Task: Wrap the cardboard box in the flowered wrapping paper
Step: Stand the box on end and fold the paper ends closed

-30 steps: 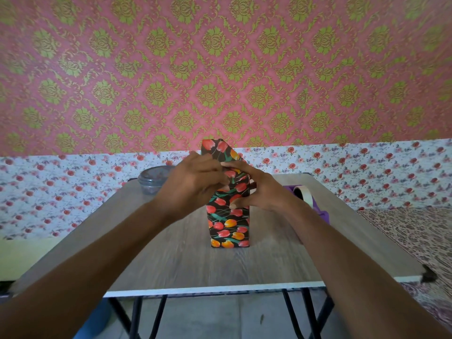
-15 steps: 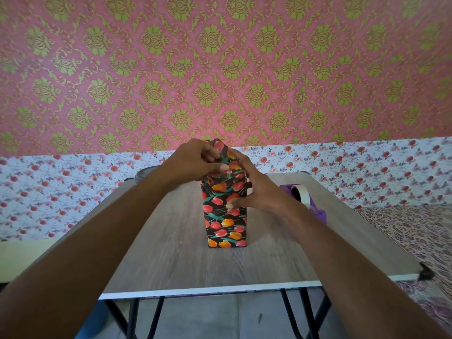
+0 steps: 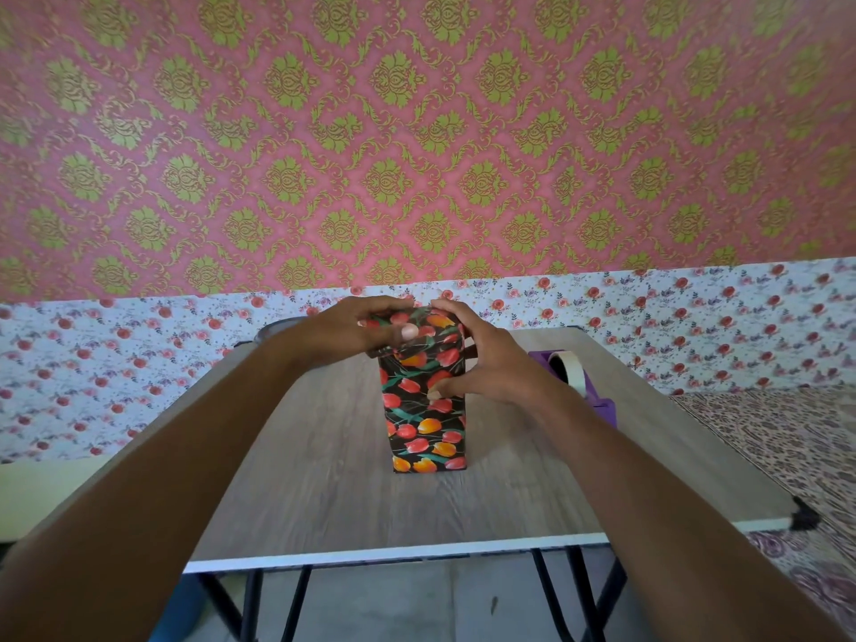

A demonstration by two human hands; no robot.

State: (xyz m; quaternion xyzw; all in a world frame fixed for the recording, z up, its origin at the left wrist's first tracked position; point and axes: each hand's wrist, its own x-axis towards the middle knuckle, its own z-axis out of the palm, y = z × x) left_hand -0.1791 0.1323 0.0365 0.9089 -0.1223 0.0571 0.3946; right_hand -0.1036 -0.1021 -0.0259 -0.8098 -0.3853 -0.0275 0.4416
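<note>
Upright box (image 3: 424,424) (flowered front) on desk (image 3: 324,493); left grip (image 3: 354,331) pinches top paper fold (image 3: 437,333), right grip (image 3: 491,366) clasps its side

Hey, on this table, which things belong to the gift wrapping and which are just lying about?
In the job: paper-covered box, standing upright, held at its top by the left hand and right hand; purple tape dispenser, probably for sealing.
Lying about: grey round container, half hidden behind the left forearm.
</note>
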